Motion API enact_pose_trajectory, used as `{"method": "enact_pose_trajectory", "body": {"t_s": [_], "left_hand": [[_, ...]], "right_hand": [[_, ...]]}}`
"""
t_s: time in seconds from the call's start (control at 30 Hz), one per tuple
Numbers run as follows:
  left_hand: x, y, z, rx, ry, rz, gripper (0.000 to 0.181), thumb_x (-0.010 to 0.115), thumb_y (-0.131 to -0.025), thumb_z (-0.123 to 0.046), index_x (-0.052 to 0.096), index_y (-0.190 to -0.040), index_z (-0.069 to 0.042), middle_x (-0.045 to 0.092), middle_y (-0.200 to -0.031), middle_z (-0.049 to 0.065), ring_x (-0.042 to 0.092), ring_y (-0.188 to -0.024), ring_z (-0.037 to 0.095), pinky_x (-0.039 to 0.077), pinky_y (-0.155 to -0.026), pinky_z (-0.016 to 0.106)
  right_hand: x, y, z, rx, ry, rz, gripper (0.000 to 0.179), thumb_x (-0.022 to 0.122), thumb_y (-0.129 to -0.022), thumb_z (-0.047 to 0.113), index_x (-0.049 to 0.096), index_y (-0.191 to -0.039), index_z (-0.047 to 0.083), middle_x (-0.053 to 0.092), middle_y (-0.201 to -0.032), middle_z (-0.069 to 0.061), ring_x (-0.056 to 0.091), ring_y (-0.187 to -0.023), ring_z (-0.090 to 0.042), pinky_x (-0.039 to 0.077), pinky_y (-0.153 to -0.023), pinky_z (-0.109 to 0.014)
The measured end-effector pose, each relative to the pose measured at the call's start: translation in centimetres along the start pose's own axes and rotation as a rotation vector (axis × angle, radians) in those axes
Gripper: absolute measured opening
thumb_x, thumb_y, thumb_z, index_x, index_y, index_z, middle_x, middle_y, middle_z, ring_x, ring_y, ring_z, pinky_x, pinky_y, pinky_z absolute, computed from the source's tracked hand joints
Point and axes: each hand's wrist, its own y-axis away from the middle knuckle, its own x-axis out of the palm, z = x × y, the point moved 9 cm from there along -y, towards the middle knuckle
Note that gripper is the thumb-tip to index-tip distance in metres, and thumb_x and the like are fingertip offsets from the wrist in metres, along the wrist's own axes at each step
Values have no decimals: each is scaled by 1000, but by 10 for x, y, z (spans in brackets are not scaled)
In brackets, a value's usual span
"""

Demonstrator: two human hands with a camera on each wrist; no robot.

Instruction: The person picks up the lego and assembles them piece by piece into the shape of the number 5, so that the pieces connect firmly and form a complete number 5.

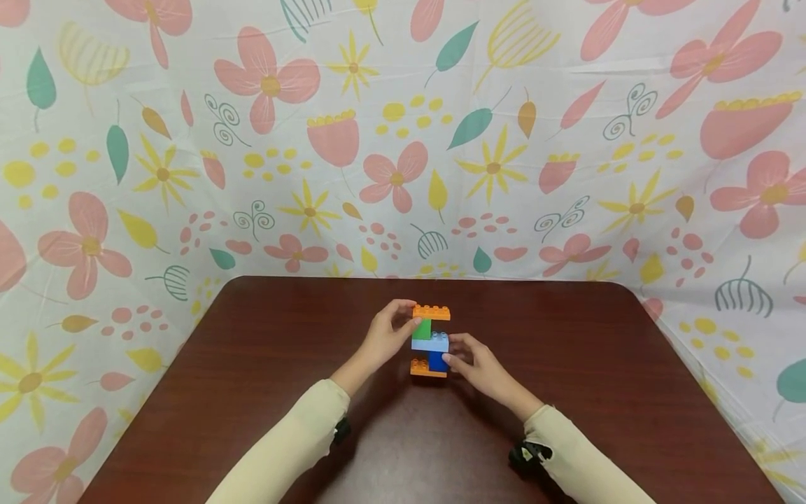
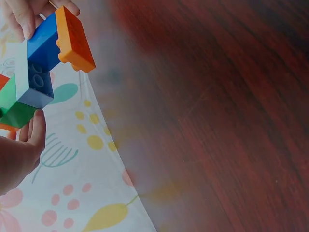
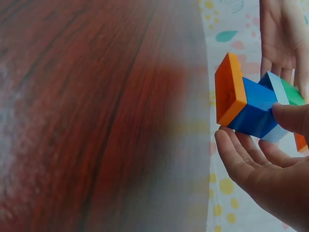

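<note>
Both hands hold a stack of toy building bricks between them. From top to bottom it has an orange brick (image 1: 432,313), a green brick (image 1: 422,329), a light blue brick (image 1: 429,343), a dark blue brick (image 1: 437,361) and another orange brick (image 1: 428,372). On the left, my left hand (image 1: 385,330) pinches the upper part at the green brick and top orange brick. My right hand (image 1: 481,367) grips the dark blue brick from the right, its thumb on the near face. In the right wrist view the lower orange brick (image 3: 227,92) shows its underside, off the table.
A dark reddish-brown wooden table (image 1: 252,434) lies under the hands. Behind it and at both sides hangs a white cloth (image 1: 403,231) printed with flowers and leaves. Dark bands (image 1: 529,453) show at the sleeve cuffs.
</note>
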Motion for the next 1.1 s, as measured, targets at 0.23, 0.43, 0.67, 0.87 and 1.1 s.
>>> {"method": "enact_pose_trajectory", "body": {"t_s": [0.23, 0.43, 0.67, 0.87, 1.1], "left_hand": [[0, -4, 4, -7, 16, 1, 32, 64, -94, -16, 58, -123, -3, 64, -113, 12, 59, -105, 26, 49, -92, 43], [0, -4, 1, -30, 40, -5, 32, 63, -94, -14, 57, -123, 0, 63, -114, 15, 57, -107, 29, 47, -94, 45], [5, -3, 14, -96, 96, -4, 35, 62, -95, -14, 57, -125, 2, 62, -114, 19, 58, -103, 34, 52, -85, 43], [9, -3, 29, -161, 154, 0, 33, 62, -95, -15, 58, -124, 0, 63, -113, 17, 61, -98, 31, 55, -81, 39], [10, -5, 38, -215, 203, 2, 33, 61, -95, -15, 57, -124, 0, 61, -114, 18, 63, -95, 27, 55, -83, 41]], "right_hand": [[1, -1, -2, 36, -35, 10, 44, 57, -98, 15, 44, -132, -9, 57, -117, -26, 65, -96, -30, 56, -77, -39], [0, -1, 1, 51, -80, 18, 44, 55, -99, 13, 43, -133, -12, 56, -119, -29, 65, -97, -33, 56, -79, -44], [3, -1, -7, 102, -70, 8, 45, 56, -99, 16, 44, -132, -11, 59, -116, -26, 66, -93, -29, 57, -76, -40], [4, -1, -16, 142, -77, -9, 44, 57, -98, 16, 46, -132, -9, 60, -116, -25, 66, -93, -28, 56, -76, -41], [4, -3, -17, 164, -68, 3, 49, 61, -95, 9, 42, -136, -11, 59, -116, -26, 65, -94, -29, 56, -77, -43]]}}
